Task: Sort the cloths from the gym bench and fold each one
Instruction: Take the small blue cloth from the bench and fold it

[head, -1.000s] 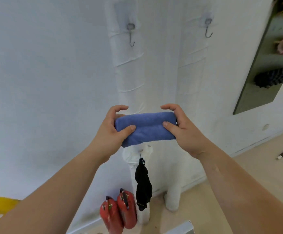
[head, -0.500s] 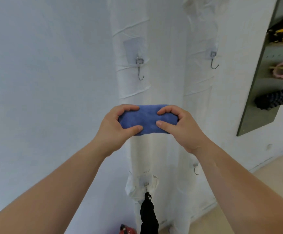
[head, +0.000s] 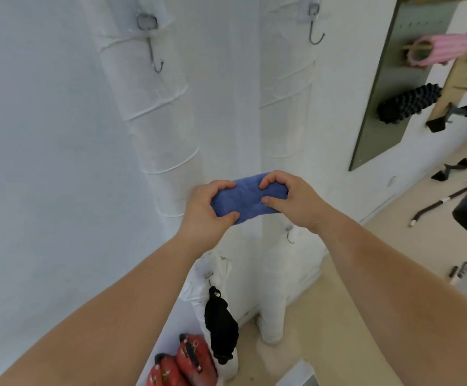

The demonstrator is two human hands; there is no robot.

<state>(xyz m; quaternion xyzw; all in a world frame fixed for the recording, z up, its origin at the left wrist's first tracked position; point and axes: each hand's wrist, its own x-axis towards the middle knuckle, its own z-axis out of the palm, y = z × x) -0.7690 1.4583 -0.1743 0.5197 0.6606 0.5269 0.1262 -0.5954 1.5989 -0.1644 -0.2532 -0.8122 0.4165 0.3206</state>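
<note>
now gripping with left hand (head: pixel 204 210), fingers curled round one end of the folded blue cloth (head: pixel 247 200), held mid-air before the white wall (head: pixel 45 135); pinching the other end with right hand (head: pixel 293 203), probably to keep the layers tight and squared.

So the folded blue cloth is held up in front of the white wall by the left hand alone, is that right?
Not quite: both hands hold it. The head view shows the left hand gripping one end of the blue cloth and the right hand gripping the other. The rest stands: it is folded and held up in front of the white wall.
</note>
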